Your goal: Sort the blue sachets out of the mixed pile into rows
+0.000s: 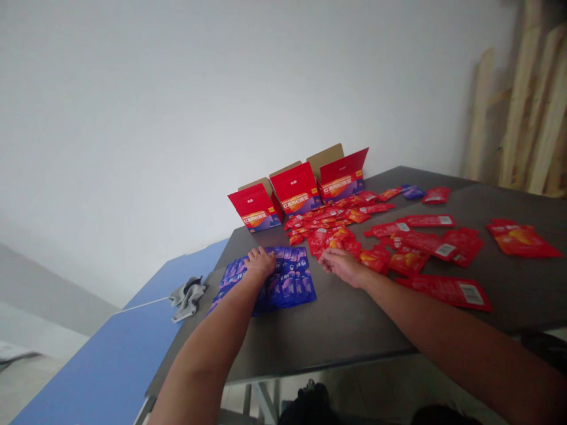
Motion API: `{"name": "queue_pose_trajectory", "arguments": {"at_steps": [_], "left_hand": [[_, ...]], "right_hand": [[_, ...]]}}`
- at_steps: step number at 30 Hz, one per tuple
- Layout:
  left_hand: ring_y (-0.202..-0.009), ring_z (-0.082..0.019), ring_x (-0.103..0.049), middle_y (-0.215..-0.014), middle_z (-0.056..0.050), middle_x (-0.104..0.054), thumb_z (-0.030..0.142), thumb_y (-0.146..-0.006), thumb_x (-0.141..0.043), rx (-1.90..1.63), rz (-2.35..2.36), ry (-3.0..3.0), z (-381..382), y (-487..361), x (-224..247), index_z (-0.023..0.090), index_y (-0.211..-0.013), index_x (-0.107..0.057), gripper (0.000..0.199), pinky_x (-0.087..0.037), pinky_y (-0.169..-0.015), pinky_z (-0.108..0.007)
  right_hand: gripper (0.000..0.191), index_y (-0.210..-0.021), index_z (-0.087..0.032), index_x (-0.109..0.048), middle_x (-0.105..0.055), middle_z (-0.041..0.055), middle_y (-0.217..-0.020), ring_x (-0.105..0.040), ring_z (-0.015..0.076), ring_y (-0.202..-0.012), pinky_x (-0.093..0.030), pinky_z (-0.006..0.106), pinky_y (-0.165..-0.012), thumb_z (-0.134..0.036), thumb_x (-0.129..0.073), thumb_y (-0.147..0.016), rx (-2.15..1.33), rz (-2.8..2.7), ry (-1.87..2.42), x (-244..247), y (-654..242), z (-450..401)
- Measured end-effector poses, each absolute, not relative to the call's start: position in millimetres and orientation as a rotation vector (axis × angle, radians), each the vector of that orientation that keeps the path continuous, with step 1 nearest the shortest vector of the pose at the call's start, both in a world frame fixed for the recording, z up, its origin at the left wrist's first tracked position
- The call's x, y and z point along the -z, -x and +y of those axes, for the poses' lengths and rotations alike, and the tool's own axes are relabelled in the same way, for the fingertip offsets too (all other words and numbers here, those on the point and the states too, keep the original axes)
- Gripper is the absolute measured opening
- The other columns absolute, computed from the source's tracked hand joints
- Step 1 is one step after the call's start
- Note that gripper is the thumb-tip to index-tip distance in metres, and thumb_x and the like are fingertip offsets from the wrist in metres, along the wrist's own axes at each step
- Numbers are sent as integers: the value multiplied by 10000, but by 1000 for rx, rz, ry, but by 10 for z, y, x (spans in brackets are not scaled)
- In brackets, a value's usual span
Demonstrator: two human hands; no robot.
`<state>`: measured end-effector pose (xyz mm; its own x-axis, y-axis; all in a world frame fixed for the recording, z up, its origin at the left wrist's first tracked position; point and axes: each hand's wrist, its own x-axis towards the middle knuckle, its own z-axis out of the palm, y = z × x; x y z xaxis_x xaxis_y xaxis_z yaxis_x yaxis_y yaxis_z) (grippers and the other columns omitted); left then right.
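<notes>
- Left hand [261, 265]: fingers [257, 254] narrow, close together, tips down on the blue sachets [287, 282]; can't tell if pinching or just resting
- Right hand [341, 267]: fingers [326, 261] narrow, stretched out toward 9 o'clock, nothing visibly held; tips just beside the small red sachets [328, 227] at 12 o'clock
- Arms: both bare, reaching forward from the bottom corners; left angled to 1 o'clock, right to 10 o'clock, hands near each other, not touching
- Blue sachets: glossy foil-like packets, flat rectangles, overlapping in neat rows under left hand
- Small red sachets: shiny, heaped loosely, between the hands and the cartons
- Large red packets [447, 292]: flat, barcoded, scattered at 3 o'clock from right hand
- Red cartons [296, 189]: three, upright, side by side, flaps open, plain cardboard inside, at 12 o'clock
- Dark grey table [336, 348]: smooth top under everything
- Blue table [110, 360]: at 8 o'clock, crumpled grey cloth [188, 298] on it
- Wooden boards [518, 112]: leaning at 2 o'clock against white wall [177, 118]
</notes>
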<state>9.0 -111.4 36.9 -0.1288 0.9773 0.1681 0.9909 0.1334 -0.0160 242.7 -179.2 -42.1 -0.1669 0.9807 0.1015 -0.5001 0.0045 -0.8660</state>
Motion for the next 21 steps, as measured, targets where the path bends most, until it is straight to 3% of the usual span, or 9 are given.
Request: {"name": "queue_pose_trajectory", "arguments": {"at_steps": [2, 5, 8, 11, 14, 21], "left_hand": [[-1167, -344, -432, -1210, -204, -499, 440, -849, -401, 450, -2116, 2069, -1221, -304, -383, 121, -1136, -487, 438, -333, -937, -492], [-964, -231, -545, -980, -124, -594, 371, -867, -410, 929, -1989, 2493, -1457, -834, -244, 142, -965, -529, 277, -406, -849, -362], [-758, -162, -561, -802, -57, -606, 374, -904, -329, 1552, -2107, 2769, -1727, -1424, 52, 147, -887, -555, 321, -433, -721, -290], [-741, -159, -561, -788, -53, -625, 387, -906, -336, 1978, -2086, 2844, -1919, -1815, 323, 141, -863, -590, 356, -431, -706, -283], [-774, -170, -570, -822, -74, -645, 400, -913, -327, 1949, -2015, 2908, -1993, -1934, 445, 143, -812, -603, 390, -428, -706, -280], [-706, -165, -561, -773, -62, -647, 356, -923, -325, 1447, -1849, 3087, -2023, -1918, 438, 169, -782, -597, 359, -382, -637, -255]], "right_hand": [[239, -688, -187, -560, -601, 3, -677, -498, 106, -556, -349, 254, -527, -399, -670, -699, -1449, -939, 681, 410, -2427, -1780], [291, -631, -200, -495, -507, -31, -580, -426, 95, -508, -313, 253, -498, -438, -640, -714, -1283, -868, 666, 380, -2446, -1750], [312, -592, -208, -436, -428, -45, -537, -372, 94, -488, -296, 256, -486, -434, -595, -737, -1096, -820, 699, 353, -2502, -1720], [288, -572, -214, -403, -391, -49, -526, -345, 99, -485, -293, 256, -477, -385, -561, -741, -916, -788, 787, 340, -2579, -1710], [258, -574, -221, -389, -369, -53, -510, -326, 102, -467, -283, 255, -452, -351, -522, -753, -799, -786, 873, 311, -2651, -1756], [206, -597, -230, -373, -392, -41, -523, -366, 113, -472, -337, 251, -458, -284, -427, -788, -533, -678, 1028, -40, -2805, -1859]]}}
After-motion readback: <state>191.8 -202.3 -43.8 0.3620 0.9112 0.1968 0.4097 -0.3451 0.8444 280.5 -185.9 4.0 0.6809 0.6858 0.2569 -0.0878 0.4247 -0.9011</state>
